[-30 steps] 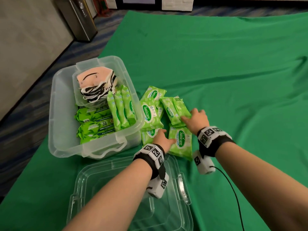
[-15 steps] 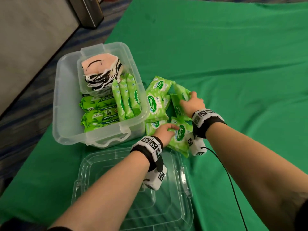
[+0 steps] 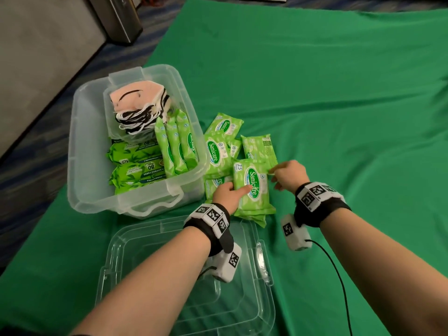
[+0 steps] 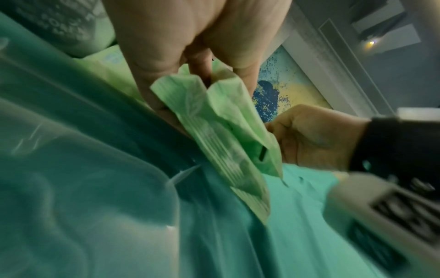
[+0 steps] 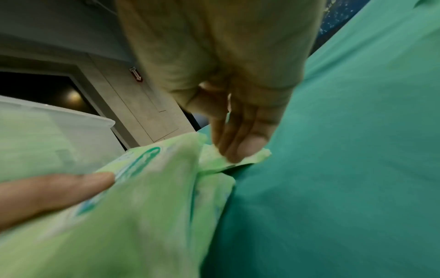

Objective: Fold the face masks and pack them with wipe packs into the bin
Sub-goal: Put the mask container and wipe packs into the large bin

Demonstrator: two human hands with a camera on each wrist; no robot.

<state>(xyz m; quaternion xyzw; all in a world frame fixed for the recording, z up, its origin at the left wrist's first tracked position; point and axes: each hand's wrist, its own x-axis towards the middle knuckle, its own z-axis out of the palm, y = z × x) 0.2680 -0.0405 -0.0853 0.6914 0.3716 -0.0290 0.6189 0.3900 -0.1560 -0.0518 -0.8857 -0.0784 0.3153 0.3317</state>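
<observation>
Wipe packs [image 3: 252, 187] like these look soft, light and slick in their film, so you'd best clamp them across the padded middle rather than by a crimped end. Your left hand [image 3: 228, 195] grips a small stack beside the bin [image 3: 80, 166] from its left edge, while your right hand [image 3: 288, 175] pinches another pack's corner just beyond.

Patterned blue carpet [image 3: 43, 132], pale wall [image 3: 36, 57], metal bin [image 3: 121, 18] beside it
</observation>
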